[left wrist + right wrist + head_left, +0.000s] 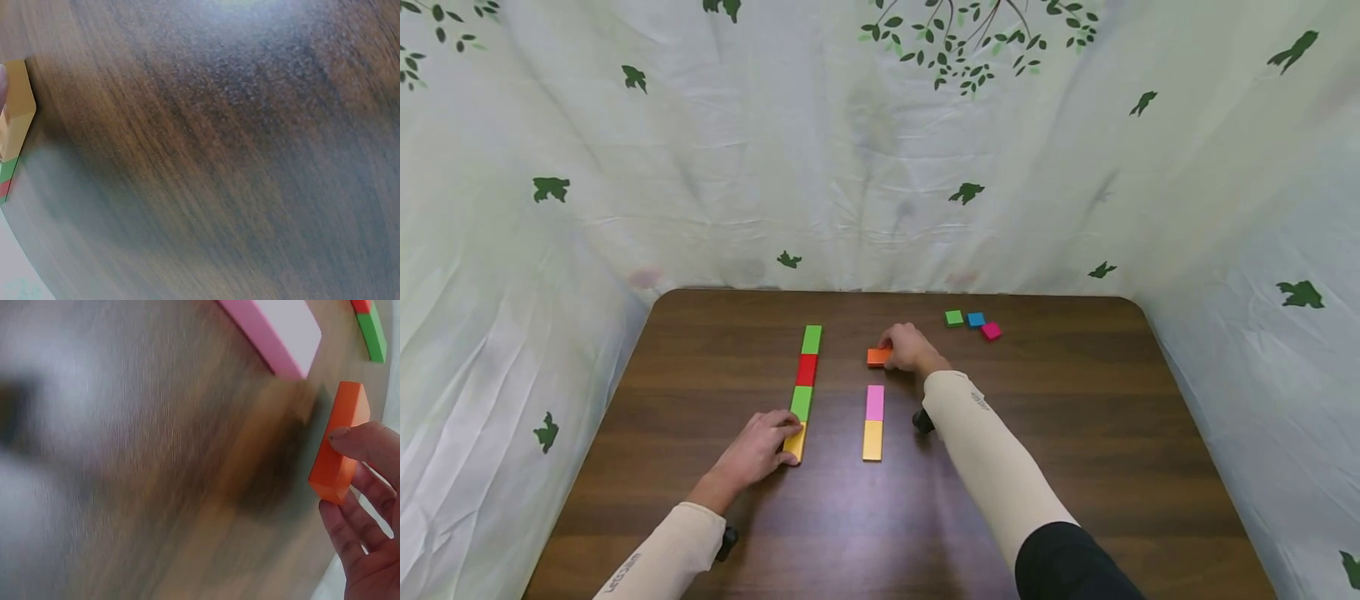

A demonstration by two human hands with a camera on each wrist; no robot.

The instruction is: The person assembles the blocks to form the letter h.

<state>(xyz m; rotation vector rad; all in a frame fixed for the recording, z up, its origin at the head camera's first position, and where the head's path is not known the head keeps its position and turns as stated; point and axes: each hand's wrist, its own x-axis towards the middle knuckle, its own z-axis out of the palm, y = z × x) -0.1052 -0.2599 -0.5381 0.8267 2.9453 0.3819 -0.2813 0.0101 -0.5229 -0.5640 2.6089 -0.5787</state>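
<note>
My right hand [912, 348] pinches an orange block [877, 357] between thumb and fingers, just beyond a pink block [875, 402]. The right wrist view shows the thumb on one long face of the orange block [339, 447] and fingers behind it. The pink block adjoins a yellow-orange block [872, 440] nearer me. To the left, my left hand [756, 450] grips the yellow-orange block [794, 444] ending a straight row. Beyond it lie a green block [801, 403], a red block [807, 370] and another green block [811, 339]. Only a fingertip appears in the left wrist view.
At the back right of the brown wooden table [1037, 433] sit a small green block [953, 318], a blue block [976, 320] and a crimson block [992, 332]. A pale leaf-patterned curtain [850, 150] hangs behind the table and along its sides.
</note>
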